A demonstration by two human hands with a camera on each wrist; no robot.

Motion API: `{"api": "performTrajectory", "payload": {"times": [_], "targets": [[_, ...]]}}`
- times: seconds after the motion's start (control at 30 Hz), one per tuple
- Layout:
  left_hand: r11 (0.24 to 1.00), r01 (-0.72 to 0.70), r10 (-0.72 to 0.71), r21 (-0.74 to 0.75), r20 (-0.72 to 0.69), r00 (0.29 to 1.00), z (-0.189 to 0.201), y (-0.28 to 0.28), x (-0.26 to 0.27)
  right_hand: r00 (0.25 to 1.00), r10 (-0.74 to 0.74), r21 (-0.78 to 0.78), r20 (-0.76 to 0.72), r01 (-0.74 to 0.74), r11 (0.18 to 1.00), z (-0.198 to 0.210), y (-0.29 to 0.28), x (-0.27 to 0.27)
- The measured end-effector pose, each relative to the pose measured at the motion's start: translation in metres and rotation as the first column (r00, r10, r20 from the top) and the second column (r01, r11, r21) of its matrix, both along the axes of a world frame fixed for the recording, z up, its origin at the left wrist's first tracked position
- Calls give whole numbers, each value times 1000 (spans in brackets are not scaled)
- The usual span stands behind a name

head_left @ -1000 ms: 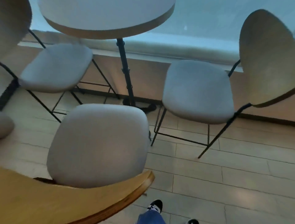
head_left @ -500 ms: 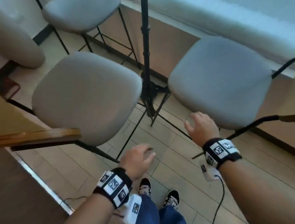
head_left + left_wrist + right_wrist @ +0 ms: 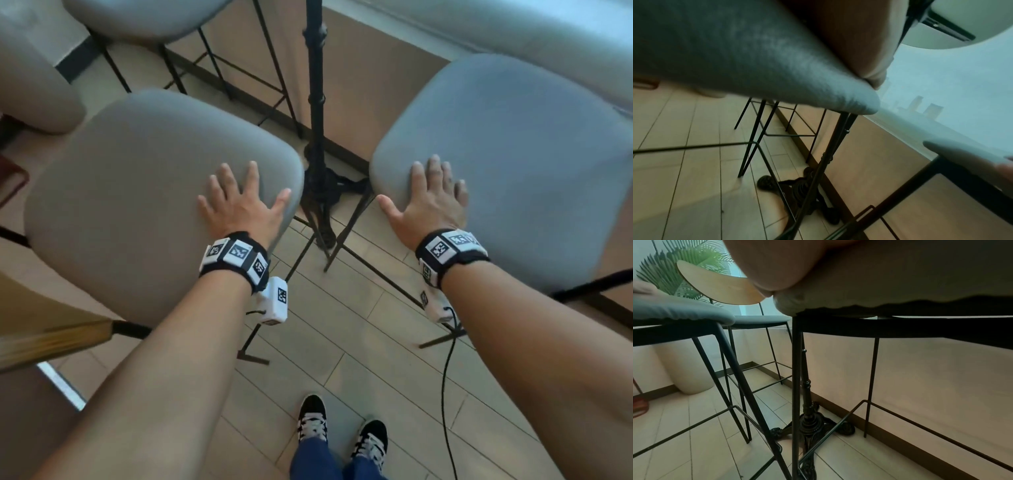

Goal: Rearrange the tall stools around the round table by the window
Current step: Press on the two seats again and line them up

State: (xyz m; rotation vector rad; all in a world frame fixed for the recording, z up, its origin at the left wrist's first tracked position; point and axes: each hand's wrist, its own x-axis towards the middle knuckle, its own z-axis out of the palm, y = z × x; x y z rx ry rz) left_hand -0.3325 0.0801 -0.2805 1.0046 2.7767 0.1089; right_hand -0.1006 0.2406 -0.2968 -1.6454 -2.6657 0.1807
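Left hand (image 3: 239, 202) lies flat, fingers spread, on the near corner of the left stool (image 3: 144, 192). Right hand (image 3: 428, 198) lies likewise on the right stool (image 3: 520, 164). Both grey padded seats are level on thin black legs. Bench post (image 3: 317, 102) stands upright between the hands.

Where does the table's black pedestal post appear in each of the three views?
Head: black pedestal post runs down top centre, between the two near stool seats.
Left wrist: post slants through lower centre.
Right wrist: post stands centre, behind a stool leg.
Shared landmark: its ornate base on the tiled floor.
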Motion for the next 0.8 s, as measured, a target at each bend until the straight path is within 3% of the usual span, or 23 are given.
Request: {"api": "performTrajectory", "payload": {"times": [0.8], "targets": [[995,94,-94,-17,-39,995,-2,-19,3,998,62,16,-19,-62,998,2,3,16]]}}
